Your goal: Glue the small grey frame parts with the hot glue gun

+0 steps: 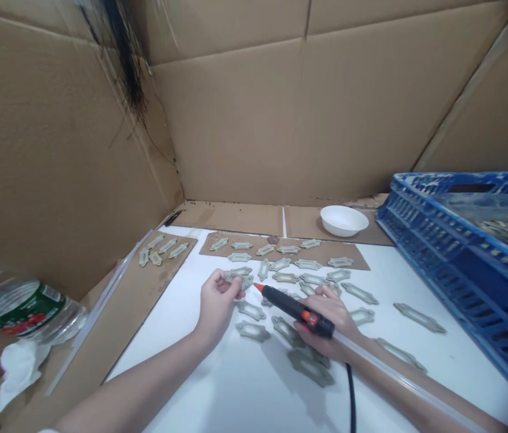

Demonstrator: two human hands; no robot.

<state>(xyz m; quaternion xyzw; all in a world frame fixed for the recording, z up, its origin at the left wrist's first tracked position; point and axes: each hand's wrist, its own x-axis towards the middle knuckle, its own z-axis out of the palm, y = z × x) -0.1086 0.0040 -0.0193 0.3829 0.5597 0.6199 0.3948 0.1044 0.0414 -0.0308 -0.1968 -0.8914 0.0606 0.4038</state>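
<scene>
My left hand (217, 307) pinches a small ornate grey-beige frame-shaped piece (241, 279) between thumb and fingers, near the middle of the white table (199, 385). My right hand (328, 328) grips a black hot glue gun (296, 311) with an orange nozzle pointing left, close to that piece but apart from it. A long translucent glue stick (398, 376) runs back from the gun along my forearm, and a black cord (351, 400) hangs below it. Several matching pieces (250, 310) lie around both hands, and others sit in rows on brown cardboard sheets (281, 252).
A blue plastic crate (456, 264) holding more pieces stands at the right. A white bowl (342, 220) sits at the back. A plastic water bottle (23, 307) and crumpled tissue (21, 370) lie at the left. Cardboard walls (281, 120) surround the table.
</scene>
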